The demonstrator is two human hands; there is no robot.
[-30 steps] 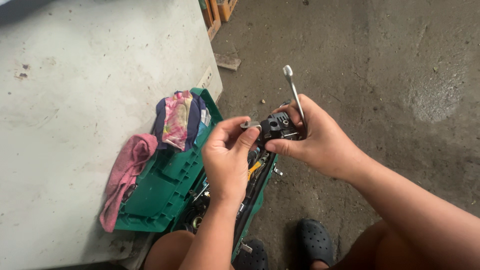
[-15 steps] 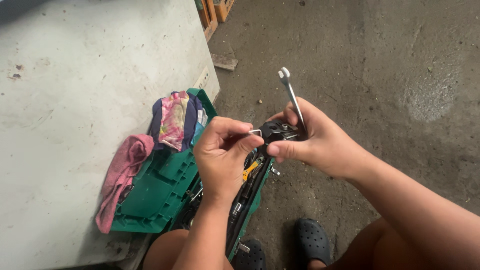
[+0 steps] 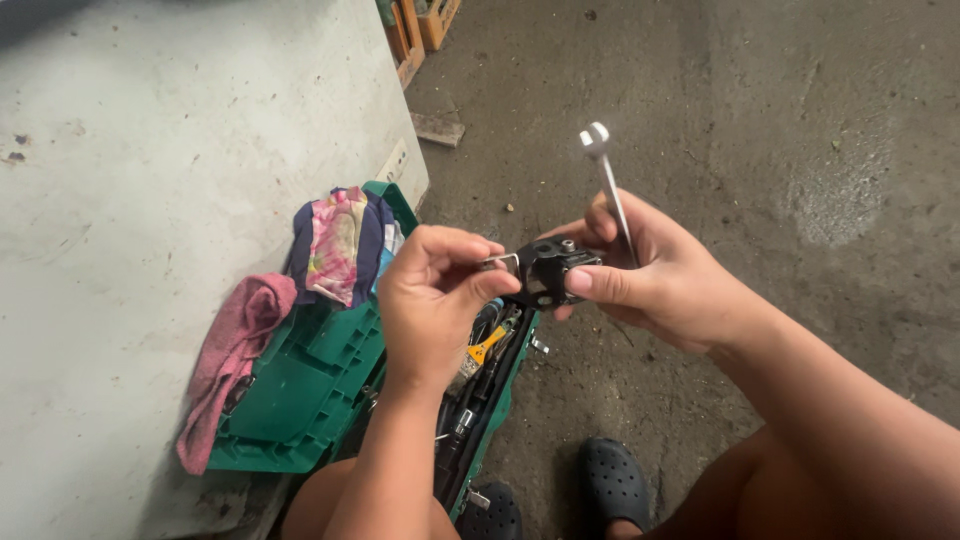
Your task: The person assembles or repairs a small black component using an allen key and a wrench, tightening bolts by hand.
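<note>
Shifted: slim silver spanner (image 3: 607, 175) tipped rightward | left hand (image 3: 432, 300) pinched small metal clip (image 3: 503, 262) | right hand (image 3: 655, 275) gripped black block-shaped part (image 3: 550, 270) and spanner | Risk: clip could slip into open green plastic toolbox (image 3: 300, 390).

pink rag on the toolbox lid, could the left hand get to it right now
Probably not at once: the left hand is pinching a small metal piece at the black part. The path to the pink rag looks free.
</note>
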